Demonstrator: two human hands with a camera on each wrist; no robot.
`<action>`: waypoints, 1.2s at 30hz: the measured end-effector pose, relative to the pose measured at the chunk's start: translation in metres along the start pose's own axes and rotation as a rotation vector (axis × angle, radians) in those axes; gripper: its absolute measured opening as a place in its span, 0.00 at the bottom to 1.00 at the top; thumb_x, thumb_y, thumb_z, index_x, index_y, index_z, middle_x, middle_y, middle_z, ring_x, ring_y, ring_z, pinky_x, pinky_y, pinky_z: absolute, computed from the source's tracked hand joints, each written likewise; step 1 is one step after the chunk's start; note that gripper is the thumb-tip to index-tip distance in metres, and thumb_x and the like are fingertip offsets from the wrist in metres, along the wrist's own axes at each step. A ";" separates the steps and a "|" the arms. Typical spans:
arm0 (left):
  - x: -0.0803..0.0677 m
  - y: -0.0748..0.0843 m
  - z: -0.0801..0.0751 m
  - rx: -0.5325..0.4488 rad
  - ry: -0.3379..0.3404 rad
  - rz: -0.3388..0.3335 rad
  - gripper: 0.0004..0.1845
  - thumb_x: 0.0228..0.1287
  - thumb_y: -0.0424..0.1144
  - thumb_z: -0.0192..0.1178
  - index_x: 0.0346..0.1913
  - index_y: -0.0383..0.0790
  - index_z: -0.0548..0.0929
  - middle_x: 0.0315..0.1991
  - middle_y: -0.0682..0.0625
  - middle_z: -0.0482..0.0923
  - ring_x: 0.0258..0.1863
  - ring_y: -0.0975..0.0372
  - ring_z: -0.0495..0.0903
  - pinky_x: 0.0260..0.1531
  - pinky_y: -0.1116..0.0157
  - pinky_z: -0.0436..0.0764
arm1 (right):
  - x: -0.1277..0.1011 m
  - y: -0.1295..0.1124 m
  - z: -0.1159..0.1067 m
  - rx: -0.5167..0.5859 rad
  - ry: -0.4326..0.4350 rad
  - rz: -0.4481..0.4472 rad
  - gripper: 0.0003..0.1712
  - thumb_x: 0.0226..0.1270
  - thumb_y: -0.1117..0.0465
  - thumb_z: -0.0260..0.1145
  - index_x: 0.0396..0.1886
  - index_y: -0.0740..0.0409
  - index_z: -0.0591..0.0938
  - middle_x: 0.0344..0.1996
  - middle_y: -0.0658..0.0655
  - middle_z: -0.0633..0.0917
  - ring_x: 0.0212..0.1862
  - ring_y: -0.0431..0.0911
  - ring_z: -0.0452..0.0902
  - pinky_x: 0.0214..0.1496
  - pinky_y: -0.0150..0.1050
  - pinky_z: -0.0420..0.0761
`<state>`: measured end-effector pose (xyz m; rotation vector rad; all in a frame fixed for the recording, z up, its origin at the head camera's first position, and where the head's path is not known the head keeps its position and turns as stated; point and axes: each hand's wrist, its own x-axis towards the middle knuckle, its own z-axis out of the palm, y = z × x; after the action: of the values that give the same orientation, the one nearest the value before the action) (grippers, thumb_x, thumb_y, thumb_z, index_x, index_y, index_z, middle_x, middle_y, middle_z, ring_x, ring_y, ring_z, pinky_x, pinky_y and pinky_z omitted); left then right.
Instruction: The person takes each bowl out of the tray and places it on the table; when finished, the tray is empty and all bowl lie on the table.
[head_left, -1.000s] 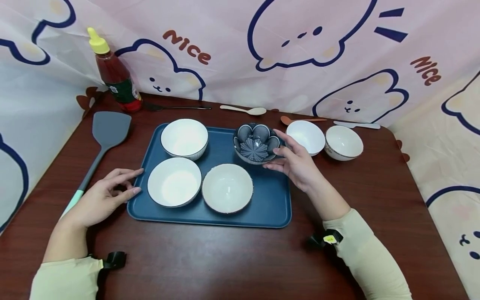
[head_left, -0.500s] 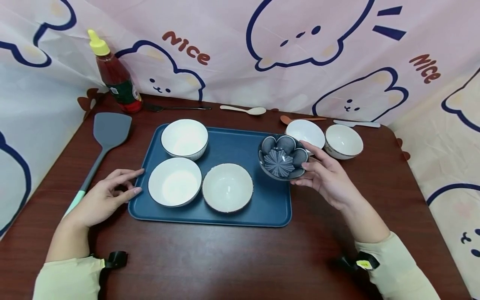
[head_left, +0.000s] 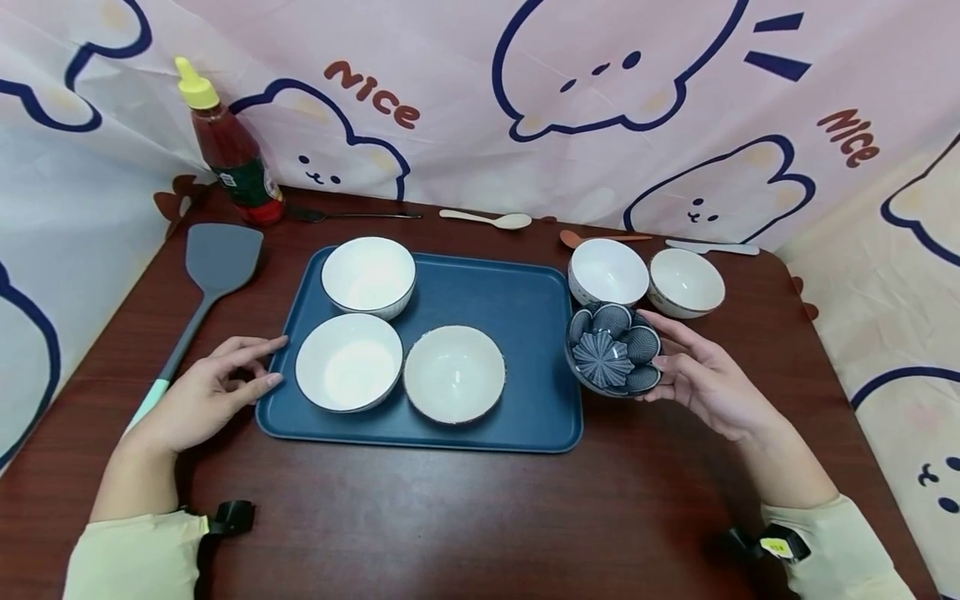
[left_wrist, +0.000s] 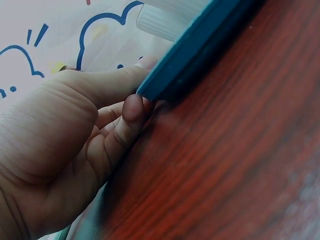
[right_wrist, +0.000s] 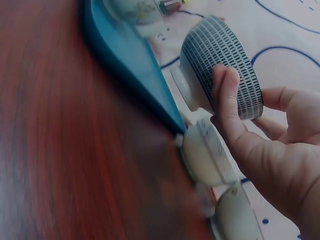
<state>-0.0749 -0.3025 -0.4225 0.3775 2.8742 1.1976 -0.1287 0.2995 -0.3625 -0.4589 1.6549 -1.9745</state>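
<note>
My right hand (head_left: pixel 701 379) holds a dark blue flower-shaped bowl (head_left: pixel 613 359) by its side, tilted, just off the right edge of the blue tray (head_left: pixel 480 292). In the right wrist view the thumb and fingers (right_wrist: pixel 227 100) grip the patterned bowl (right_wrist: pixel 220 60) above the table beside the tray (right_wrist: pixel 130 65). Three white bowls stand on the tray: back left (head_left: pixel 368 276), front left (head_left: pixel 348 362), front middle (head_left: pixel 454 374). My left hand (head_left: pixel 217 387) rests at the tray's left edge; its fingertips (left_wrist: pixel 134 107) touch the tray rim (left_wrist: pixel 200 45).
Two white bowls (head_left: pixel 608 272) (head_left: pixel 686 282) stand on the table right of the tray. A grey spatula (head_left: pixel 210 275) lies at the left, a red sauce bottle (head_left: pixel 228 150) at the back left. Spoons (head_left: pixel 491 220) (head_left: pixel 600 239) lie along the back by the curtain.
My right hand has carried the blue flower bowl from the tray's back right corner toward me and rightward, off the tray. The left hand has stayed put.
</note>
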 end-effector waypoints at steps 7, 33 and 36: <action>0.000 -0.001 0.001 -0.009 0.000 0.013 0.26 0.68 0.34 0.63 0.68 0.39 0.75 0.52 0.51 0.71 0.38 0.76 0.70 0.33 0.80 0.72 | -0.004 0.010 -0.018 -0.009 -0.036 -0.004 0.33 0.79 0.75 0.39 0.80 0.59 0.50 0.62 0.58 0.73 0.45 0.49 0.88 0.46 0.41 0.86; -0.001 -0.002 0.000 -0.009 0.000 0.005 0.26 0.69 0.34 0.63 0.68 0.39 0.75 0.51 0.52 0.70 0.38 0.76 0.70 0.34 0.80 0.73 | 0.009 0.029 -0.046 0.036 -0.072 0.038 0.34 0.79 0.76 0.38 0.81 0.56 0.50 0.58 0.59 0.76 0.45 0.48 0.88 0.46 0.39 0.86; -0.001 -0.001 0.000 -0.012 -0.001 0.011 0.26 0.69 0.34 0.63 0.68 0.39 0.75 0.51 0.52 0.70 0.38 0.76 0.71 0.34 0.81 0.73 | 0.010 0.029 -0.048 0.047 -0.078 0.032 0.34 0.79 0.76 0.38 0.81 0.56 0.50 0.59 0.59 0.76 0.45 0.49 0.88 0.47 0.39 0.86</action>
<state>-0.0744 -0.3035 -0.4233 0.3935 2.8670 1.2152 -0.1590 0.3290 -0.4013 -0.4827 1.5552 -1.9424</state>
